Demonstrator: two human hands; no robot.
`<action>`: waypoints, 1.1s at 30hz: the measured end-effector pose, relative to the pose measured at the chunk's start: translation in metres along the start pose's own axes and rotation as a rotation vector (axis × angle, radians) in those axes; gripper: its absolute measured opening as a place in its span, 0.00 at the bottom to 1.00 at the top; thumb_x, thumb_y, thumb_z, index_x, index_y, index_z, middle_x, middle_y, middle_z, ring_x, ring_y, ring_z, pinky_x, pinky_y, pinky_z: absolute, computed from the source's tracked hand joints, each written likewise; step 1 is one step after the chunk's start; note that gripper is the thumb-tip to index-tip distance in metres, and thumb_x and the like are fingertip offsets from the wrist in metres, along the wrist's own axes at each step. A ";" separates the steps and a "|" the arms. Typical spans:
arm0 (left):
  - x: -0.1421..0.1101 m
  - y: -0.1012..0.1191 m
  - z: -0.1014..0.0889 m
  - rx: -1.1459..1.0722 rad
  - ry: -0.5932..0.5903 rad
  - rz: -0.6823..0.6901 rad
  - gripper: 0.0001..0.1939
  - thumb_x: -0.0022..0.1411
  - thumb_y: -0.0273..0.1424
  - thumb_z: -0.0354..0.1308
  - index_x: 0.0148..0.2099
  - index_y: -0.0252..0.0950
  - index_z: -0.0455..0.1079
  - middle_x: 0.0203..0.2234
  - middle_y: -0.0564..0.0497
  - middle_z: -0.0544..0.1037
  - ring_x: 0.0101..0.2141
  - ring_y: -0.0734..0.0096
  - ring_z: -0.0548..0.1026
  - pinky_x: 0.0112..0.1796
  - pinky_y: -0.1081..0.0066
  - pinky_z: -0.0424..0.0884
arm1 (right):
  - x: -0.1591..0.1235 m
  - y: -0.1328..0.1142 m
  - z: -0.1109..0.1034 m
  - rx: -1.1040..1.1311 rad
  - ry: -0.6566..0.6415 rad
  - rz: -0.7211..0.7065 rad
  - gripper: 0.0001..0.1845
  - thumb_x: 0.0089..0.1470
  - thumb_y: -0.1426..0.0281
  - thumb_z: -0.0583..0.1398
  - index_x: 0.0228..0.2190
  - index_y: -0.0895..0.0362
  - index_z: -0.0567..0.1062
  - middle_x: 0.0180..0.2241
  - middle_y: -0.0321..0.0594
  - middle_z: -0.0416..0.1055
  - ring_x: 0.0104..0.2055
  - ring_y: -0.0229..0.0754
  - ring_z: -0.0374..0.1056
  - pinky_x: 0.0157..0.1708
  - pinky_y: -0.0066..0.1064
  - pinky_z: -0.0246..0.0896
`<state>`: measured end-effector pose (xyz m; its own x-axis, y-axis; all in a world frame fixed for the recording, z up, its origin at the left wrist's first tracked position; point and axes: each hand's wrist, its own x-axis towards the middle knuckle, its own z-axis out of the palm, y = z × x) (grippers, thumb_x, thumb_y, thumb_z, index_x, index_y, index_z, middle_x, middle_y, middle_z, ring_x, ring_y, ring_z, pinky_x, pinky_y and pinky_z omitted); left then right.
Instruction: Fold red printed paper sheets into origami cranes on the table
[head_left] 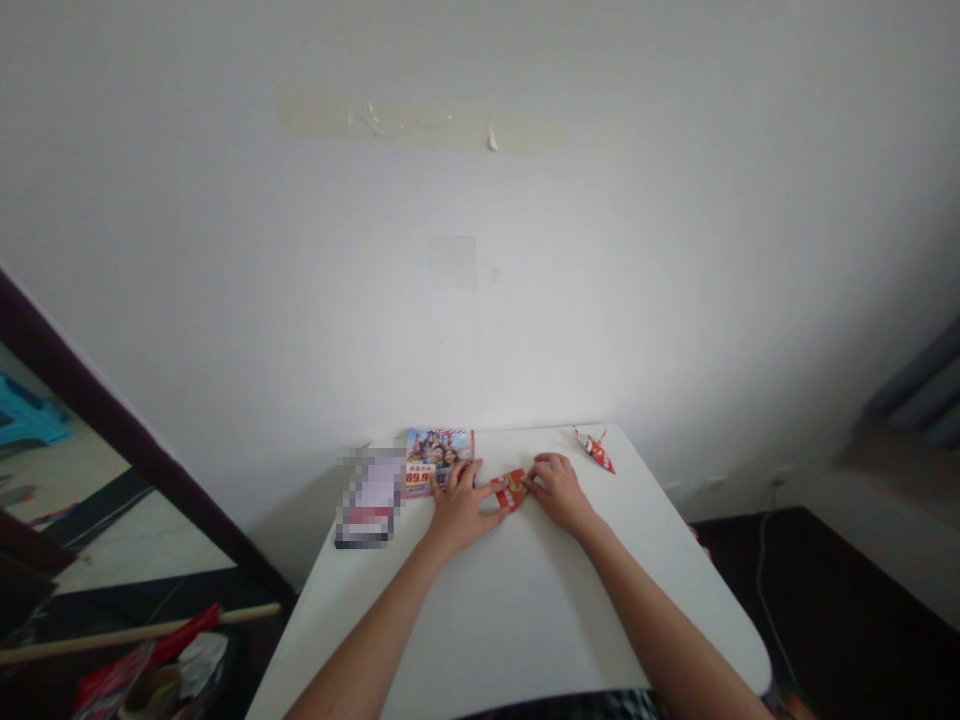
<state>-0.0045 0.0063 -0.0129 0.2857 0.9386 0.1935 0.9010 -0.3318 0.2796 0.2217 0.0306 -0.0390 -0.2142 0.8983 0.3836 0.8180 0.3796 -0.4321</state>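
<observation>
A small piece of folded red printed paper lies on the white table between my hands. My left hand holds its left side with thumb and index finger, while the other fingers spread over the lower right part of a colourful printed flyer. At the paper's right edge, my right hand pinches it with curled fingers; the fingertips partly hide that edge. Behind my right hand rests a folded red-and-white paper crane.
A phone-like device, blurred by pixels, stands at the table's left edge. The white wall rises behind the table. Down at the left are a wooden stick and a bin with rubbish. A cable hangs at the right.
</observation>
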 end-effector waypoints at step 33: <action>0.004 0.011 -0.002 0.042 -0.033 -0.124 0.22 0.57 0.55 0.59 0.53 0.65 0.73 0.68 0.55 0.60 0.67 0.45 0.52 0.61 0.30 0.42 | -0.002 -0.028 0.002 -0.193 0.029 0.150 0.12 0.64 0.62 0.56 0.38 0.55 0.76 0.54 0.48 0.67 0.57 0.51 0.59 0.61 0.46 0.51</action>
<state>0.0057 0.0064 -0.0070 0.1807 0.9750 0.1289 0.9427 -0.2091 0.2601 0.1986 0.0187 -0.0289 -0.0697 0.9338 0.3509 0.9268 0.1907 -0.3234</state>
